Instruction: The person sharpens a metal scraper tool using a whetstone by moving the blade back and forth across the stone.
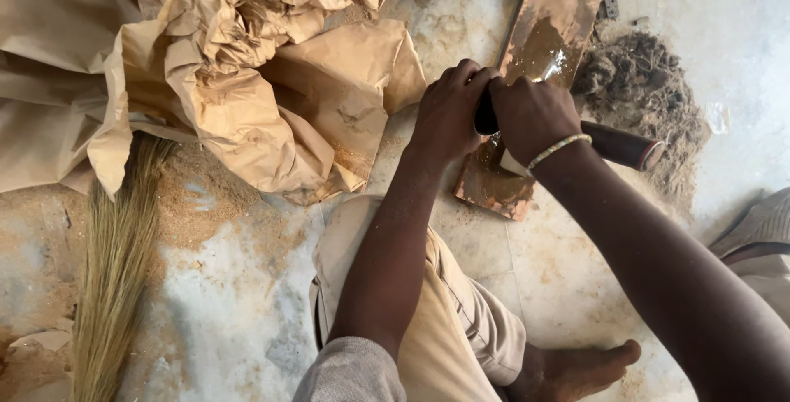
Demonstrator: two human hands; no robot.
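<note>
Dusty pale floor (247, 311) runs under everything, streaked with sawdust and worn patches. Nearest to me, at six o'clock, my bent knee in tan trousers (444, 336) fills the bottom of the view, and my bare foot (576, 369) lies just beside it toward five o'clock. Off at eight o'clock a straw broom (115, 270) lies on the floor, its bristles fanning down to the lower edge.

Past the knee, both my arms reach toward one o'clock. My left hand (448, 114) is closed down over the front of a dark tool (485, 118), fingers curled tight on it. My right hand (531, 114), with a beaded bracelet (559, 148) at the wrist, grips the same tool from the other side, the two hands touching. The tool's dark handle (621, 145) with its reddish end sticks out toward three o'clock. Whatever blade it has is hidden under my hands.

The tool rests on a long reddish-brown stone (543, 48), wet and shiny near the middle, lying from twelve o'clock down toward my hands. Just beside the stone at two o'clock sits a heap of dark dirt (642, 81). Farther off, from nine to eleven o'clock, crumpled brown paper (230, 56) lies piled.
</note>
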